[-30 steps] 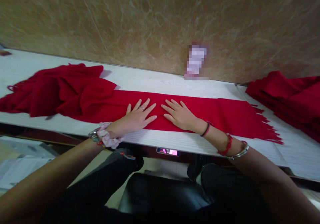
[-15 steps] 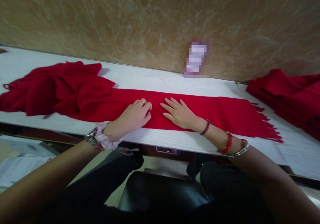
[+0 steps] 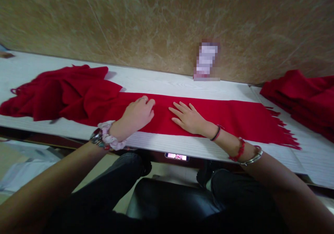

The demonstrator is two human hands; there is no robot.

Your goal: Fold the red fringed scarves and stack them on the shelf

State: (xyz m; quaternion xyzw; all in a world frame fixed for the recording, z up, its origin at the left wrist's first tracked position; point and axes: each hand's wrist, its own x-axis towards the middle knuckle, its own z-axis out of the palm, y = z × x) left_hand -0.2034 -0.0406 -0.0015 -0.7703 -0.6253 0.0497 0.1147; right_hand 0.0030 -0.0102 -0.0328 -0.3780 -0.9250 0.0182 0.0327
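Note:
A red fringed scarf [image 3: 235, 121] lies flat along the white table, its fringe at the right end. Toward the left it runs into a bunched heap of red fabric [image 3: 62, 94]. My right hand [image 3: 188, 118] rests palm down on the flat part, fingers spread. To its left, my left hand [image 3: 138, 112] touches the scarf with its fingers curled and closed. The fingertips are turned under, so whatever they pinch, if anything, is hidden.
More red fabric [image 3: 302, 101] is piled at the right. A blurred-out upright item [image 3: 206, 60] stands by the marble wall [image 3: 146, 21]. Below the front edge of the table [image 3: 156, 141] lies a lit phone [image 3: 176, 156]. Pale packets [image 3: 26, 168] are at lower left.
My left hand has shifted slightly left and away from me across the scarf, its fingers still curled. My right hand stays flat in place. The phone screen is now brighter.

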